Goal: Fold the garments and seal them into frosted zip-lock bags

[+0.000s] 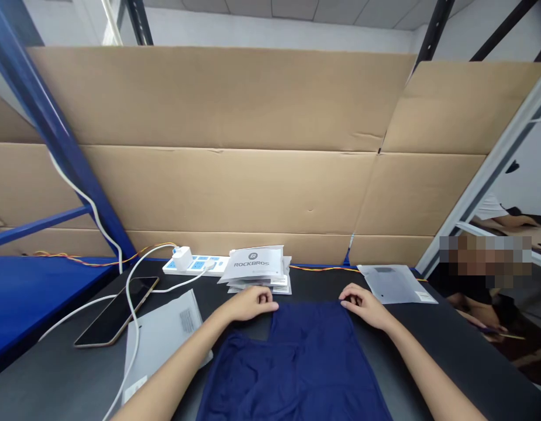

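1. In the head view, the navy garment point(327, 356) lies in front of you on the black counter point(410, 345), its lower part running out of the picture.
2. Your left hand point(252, 303) appears to pinch the garment's upper left corner between thumb and curled fingers; your right hand point(362, 304) seems to grip the upper right corner the same way.
3. The step in hand looks like drawing that top edge straight. Pull both corners outward evenly and lightly, since too hard a tug would probably skew soft cloth.
4. The left portion sits lower and is rumpled, with creases and a puckered edge; it likely needs flattening with an open palm. The right side is smoother and slants outward.
5. The cloth looks thin, matte and pliable, so expect wrinkles to slip back in easily.
6. Beyond your hands is a stack of pale, flat packets point(252, 266), the top one printed ROCKBROS. A greyish pouch point(167, 327) lies under your left forearm, crossed by a smooth white cable point(137, 336); take care your sleeveless forearm doesn't drag either. Another translucent-looking pouch point(395, 283) lies beyond your right hand.
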The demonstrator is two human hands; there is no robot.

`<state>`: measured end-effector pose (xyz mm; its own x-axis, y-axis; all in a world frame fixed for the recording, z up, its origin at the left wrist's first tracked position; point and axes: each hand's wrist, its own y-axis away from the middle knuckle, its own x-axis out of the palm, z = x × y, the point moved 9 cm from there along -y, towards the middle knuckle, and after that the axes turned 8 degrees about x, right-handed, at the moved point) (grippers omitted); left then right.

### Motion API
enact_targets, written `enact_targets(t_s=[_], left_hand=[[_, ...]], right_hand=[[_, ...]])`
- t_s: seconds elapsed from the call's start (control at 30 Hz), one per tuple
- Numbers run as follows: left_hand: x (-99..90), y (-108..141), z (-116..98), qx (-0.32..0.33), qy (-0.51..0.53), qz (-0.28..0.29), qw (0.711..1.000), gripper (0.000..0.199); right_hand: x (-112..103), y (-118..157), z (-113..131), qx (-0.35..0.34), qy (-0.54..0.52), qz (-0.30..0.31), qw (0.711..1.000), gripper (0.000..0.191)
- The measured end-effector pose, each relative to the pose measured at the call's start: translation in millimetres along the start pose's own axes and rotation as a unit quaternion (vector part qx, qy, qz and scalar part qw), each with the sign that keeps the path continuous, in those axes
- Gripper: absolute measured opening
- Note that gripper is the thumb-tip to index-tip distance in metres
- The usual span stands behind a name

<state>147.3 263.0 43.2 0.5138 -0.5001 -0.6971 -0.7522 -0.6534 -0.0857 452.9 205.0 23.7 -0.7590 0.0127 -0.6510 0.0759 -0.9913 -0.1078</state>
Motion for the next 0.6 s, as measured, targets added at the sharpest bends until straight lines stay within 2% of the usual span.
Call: enact_targets(t_s=[0.1, 0.2, 0.27, 0.33, 0.43, 0.53, 0.6], left_hand=[[1.2, -3.3, -17.6, 0.02, -0.037, -0.012, 0.999, 0.021], [-5.5, 7.0, -43.9, 0.043, -0.053, -0.027, 0.997, 0.014], [-10.8, 24.7, -67.8, 0.071, -0.076, -0.037, 0.994, 0.01], [-8.0, 48.2, -95.7, 0.12, -0.134, -0.033, 0.983, 0.005], [14.5, 81.6, -126.3, 0.176, -0.234, 0.006, 0.956, 0.01], [31.5, 105.2, -129.8, 0.161, -0.271, 0.027, 0.949, 0.015], [30.4, 124.0, -120.7, 0.133, -0.271, 0.02, 0.953, 0.019]], right_hand=[[-3.8, 0.0, 8.0, 0.004, -0.004, -0.007, 1.0, 0.028], [-16.1, 14.6, 27.8, -0.002, -0.008, -0.019, 1.0, 0.026], [-23.9, 38.0, 45.2, -0.016, -0.006, -0.023, 1.0, 0.022], [-24.3, 70.3, 62.0, -0.039, 0.007, -0.012, 0.999, 0.017], [-8.9, 119.7, 74.3, -0.062, 0.045, 0.029, 0.997, 0.011], [7.2, 153.9, 69.6, -0.059, 0.07, 0.047, 0.995, 0.011], [6.7, 169.2, 62.1, -0.052, 0.08, 0.019, 0.995, 0.012]])
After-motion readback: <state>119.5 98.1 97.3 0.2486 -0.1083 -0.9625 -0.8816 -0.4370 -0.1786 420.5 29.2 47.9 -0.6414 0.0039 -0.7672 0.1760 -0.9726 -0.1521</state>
